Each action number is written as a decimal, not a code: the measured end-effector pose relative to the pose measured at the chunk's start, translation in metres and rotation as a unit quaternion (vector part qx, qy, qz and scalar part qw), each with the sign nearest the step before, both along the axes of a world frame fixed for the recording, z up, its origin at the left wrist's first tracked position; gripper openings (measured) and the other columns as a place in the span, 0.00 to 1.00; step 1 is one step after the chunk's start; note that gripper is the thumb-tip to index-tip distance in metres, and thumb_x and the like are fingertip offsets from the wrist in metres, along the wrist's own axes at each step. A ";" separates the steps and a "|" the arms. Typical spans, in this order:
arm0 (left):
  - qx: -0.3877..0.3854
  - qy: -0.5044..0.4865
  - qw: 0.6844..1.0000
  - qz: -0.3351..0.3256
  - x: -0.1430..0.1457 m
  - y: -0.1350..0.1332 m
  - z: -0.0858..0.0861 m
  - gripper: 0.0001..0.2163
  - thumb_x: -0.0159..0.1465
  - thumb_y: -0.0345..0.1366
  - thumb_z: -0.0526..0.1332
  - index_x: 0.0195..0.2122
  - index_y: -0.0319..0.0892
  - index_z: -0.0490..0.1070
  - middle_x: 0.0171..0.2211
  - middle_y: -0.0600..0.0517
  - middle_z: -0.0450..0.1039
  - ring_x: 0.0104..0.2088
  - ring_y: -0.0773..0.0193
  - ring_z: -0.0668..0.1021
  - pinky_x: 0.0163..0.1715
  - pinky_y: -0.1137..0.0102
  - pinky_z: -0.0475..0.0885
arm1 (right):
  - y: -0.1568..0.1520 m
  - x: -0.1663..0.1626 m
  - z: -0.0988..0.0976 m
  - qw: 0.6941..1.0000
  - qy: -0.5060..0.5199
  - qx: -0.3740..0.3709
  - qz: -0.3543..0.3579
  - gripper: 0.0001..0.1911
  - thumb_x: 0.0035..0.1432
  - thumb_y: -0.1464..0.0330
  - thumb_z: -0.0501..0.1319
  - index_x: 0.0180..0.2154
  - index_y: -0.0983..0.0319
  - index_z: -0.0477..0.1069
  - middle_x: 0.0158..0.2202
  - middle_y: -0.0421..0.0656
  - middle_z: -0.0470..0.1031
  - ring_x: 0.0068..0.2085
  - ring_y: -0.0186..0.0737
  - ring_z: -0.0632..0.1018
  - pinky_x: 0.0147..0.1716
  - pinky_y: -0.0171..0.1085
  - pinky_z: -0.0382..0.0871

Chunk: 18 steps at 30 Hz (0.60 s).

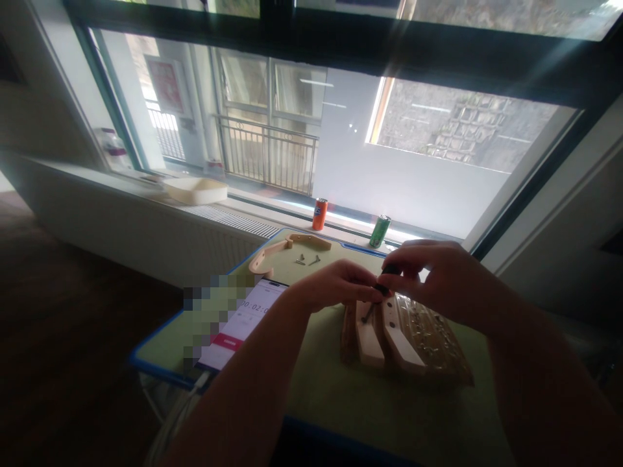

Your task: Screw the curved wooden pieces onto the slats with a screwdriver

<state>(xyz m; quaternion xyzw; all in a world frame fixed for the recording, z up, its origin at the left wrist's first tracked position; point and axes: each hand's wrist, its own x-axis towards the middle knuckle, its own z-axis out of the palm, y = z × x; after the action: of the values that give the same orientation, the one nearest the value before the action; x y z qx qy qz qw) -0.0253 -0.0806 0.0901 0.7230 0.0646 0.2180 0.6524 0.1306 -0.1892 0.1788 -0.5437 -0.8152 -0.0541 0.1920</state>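
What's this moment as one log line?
Right hand: gripping black-handled screwdriver | Left hand: at it, grip unclear | Screwdriver: slanting to pale bent wooden strip

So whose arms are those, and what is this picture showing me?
No machine here: they belong to a person wearing a head camera, which looks forward and down to take this picture. The right hand grips a black-handled screwdriver, with the left hand close beside it. The screwdriver's tip meets a pale, angled wooden piece. Also on the green table with blue edges lie a bright-screened phone showing a timer, small metallic screws and tan, curved wooden pieces.
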 end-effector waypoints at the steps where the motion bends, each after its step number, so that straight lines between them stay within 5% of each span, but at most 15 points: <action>1: 0.001 0.001 1.000 -0.001 0.000 0.000 0.000 0.09 0.53 0.34 0.65 0.36 0.39 0.76 0.25 0.56 0.70 0.24 0.76 0.67 0.26 0.77 0.63 | 0.000 0.000 0.000 1.000 -0.001 -0.002 0.001 0.11 0.54 0.59 0.58 0.33 0.58 0.73 0.27 0.38 0.72 0.27 0.31 0.70 0.25 0.33 0.60; 18: 0.012 0.026 0.999 -0.033 -0.003 0.002 -0.002 0.09 0.51 0.37 0.66 0.30 0.37 0.75 0.22 0.56 0.66 0.22 0.75 0.66 0.21 0.76 0.58 | -0.012 -0.008 0.002 0.999 -0.014 -0.031 0.001 0.15 0.54 0.56 0.57 0.29 0.61 0.73 0.24 0.39 0.71 0.23 0.30 0.67 0.20 0.32 0.55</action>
<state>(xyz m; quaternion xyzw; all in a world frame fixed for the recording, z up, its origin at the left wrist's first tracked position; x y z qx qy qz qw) -0.0288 -0.0786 0.0885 0.7377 0.0555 0.1785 0.6487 0.1222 -0.2016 0.1806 -0.5478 -0.8196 -0.0364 0.1638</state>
